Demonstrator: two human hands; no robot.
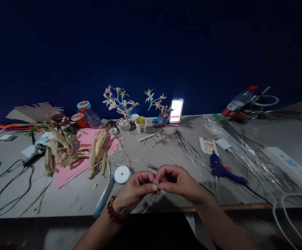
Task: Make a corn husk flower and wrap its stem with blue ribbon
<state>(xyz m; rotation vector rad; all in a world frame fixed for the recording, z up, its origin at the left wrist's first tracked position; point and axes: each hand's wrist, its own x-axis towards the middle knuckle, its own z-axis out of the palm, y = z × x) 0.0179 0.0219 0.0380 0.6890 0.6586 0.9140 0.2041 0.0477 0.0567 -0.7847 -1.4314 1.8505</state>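
Observation:
Near the front edge of the table, my left hand and my right hand meet with thumbs and fingertips pinched together. Between them is a small pale piece of corn husk, mostly covered by the fingers, with thin strands trailing below. Scissors lie just behind the hands, partly hidden. To the left of my left hand is a roll of light blue tape, its loose end stretching toward the table edge. A thin stick runs out from behind my right hand.
Dried corn husks lie on pink paper at left. Husk flowers stand at the back beside a white cup and a lit phone. Rightward are metal wires, a blue glue gun and a power strip.

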